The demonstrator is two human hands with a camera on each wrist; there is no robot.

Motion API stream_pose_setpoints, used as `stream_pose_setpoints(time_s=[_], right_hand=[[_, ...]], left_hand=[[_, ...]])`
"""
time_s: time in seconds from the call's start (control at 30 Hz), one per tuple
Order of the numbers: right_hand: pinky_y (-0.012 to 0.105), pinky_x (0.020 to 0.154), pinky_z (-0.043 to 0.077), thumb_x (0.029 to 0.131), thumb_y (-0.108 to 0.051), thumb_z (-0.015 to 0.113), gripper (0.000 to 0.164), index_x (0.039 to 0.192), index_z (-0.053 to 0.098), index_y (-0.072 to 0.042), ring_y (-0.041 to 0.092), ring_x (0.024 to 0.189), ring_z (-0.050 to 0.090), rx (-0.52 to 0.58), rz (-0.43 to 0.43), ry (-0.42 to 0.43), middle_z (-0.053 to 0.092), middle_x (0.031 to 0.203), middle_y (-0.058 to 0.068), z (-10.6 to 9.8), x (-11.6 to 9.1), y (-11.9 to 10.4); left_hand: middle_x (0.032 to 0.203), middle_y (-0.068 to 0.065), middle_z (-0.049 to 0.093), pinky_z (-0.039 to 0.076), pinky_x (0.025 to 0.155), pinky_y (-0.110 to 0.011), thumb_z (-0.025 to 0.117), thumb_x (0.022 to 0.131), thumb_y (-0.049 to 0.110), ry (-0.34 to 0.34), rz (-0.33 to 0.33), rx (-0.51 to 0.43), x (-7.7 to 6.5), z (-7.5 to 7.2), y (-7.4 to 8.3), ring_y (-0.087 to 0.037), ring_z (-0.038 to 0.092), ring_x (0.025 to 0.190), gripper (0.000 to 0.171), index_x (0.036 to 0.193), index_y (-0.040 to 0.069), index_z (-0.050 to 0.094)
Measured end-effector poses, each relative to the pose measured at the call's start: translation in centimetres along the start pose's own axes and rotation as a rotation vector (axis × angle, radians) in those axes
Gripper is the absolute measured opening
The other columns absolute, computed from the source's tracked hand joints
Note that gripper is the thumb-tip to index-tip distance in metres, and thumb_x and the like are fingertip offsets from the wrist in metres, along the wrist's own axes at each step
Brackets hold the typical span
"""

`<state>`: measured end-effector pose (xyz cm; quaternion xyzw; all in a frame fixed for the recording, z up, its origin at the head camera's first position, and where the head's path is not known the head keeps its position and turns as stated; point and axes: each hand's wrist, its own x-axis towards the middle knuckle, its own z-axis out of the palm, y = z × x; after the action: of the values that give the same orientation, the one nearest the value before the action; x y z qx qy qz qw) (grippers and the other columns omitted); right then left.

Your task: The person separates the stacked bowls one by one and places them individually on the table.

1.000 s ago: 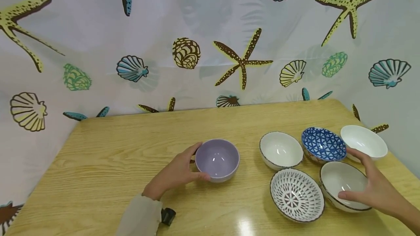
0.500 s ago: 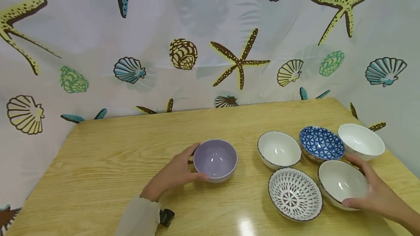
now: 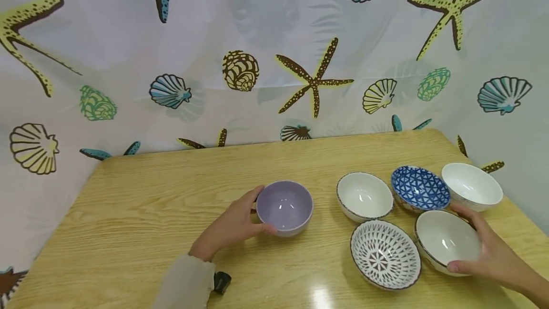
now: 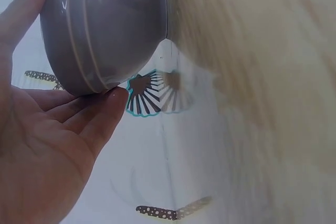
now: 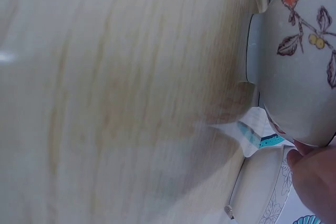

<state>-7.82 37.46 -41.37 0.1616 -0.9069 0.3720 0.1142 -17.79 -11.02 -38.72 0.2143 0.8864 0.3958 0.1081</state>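
Observation:
My left hand (image 3: 233, 225) grips a purple bowl (image 3: 285, 208) from its left side, thumb near the front and fingers behind. In the left wrist view, the thumb and fingers lie on opposite sides of the bowl's outer wall (image 4: 121, 19). At the right, my right hand (image 3: 486, 247) holds a white bowl with a dark rim (image 3: 448, 242) by its right side, the thumb at the near rim. Its flower-painted outside (image 5: 302, 77) shows in the right wrist view, where fingers (image 5: 315, 177) touch it; the rest of that hand is out of frame.
Left of the held white bowl sits a bowl with dark leaf-like marks (image 3: 385, 254). Behind them stand a white bowl with a patterned rim (image 3: 364, 195), a blue patterned bowl (image 3: 420, 187) and a plain white bowl (image 3: 472, 185). A shell-print cloth (image 3: 257, 123) hangs behind the wooden table (image 3: 141, 213).
The right hand's thumb and fingers have closed in onto the white bowl's sides. The left hand and purple bowl have shifted slightly right and away. The other bowls have stayed put.

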Motion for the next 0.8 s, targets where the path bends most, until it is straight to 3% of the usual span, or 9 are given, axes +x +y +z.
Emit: stream_pose_setpoints(time_s=[0.4,0.73,0.8], right_hand=[[-0.002,0.086,0.023,0.055,0.000,0.086,0.112,0.147,0.024,-0.004,-0.016,0.117,0.028,0.005,0.001,0.001,0.025,0.140,-0.032,0.4,0.1,0.0],[-0.002,0.086,0.021,0.055,0.000,0.086,0.110,0.147,0.025,-0.004,-0.017,0.117,0.027,-0.005,-0.008,0.004,0.024,0.138,-0.035,0.3,0.7,0.3],[0.002,0.096,0.019,0.057,-0.001,0.086,0.109,0.147,0.025,-0.005,-0.017,0.120,0.024,-0.015,0.008,0.013,0.024,0.138,-0.035,0.2,0.8,0.2]], left_hand=[[0.152,-0.023,0.030,0.034,0.110,-0.051,0.080,0.074,0.040,0.003,-0.015,0.025,0.9,0.4,1.0,-0.036,0.033,0.139,0.108,0.149,-0.006,0.017],[0.150,-0.022,0.033,0.037,0.108,-0.049,0.080,0.073,0.038,0.027,-0.045,0.008,1.3,0.8,0.9,-0.034,0.041,0.133,0.107,0.149,-0.006,0.019],[0.149,-0.022,0.035,0.039,0.107,-0.048,0.080,0.073,0.037,0.036,-0.047,0.009,1.4,0.9,0.9,-0.033,0.045,0.130,0.106,0.149,-0.005,0.019]])
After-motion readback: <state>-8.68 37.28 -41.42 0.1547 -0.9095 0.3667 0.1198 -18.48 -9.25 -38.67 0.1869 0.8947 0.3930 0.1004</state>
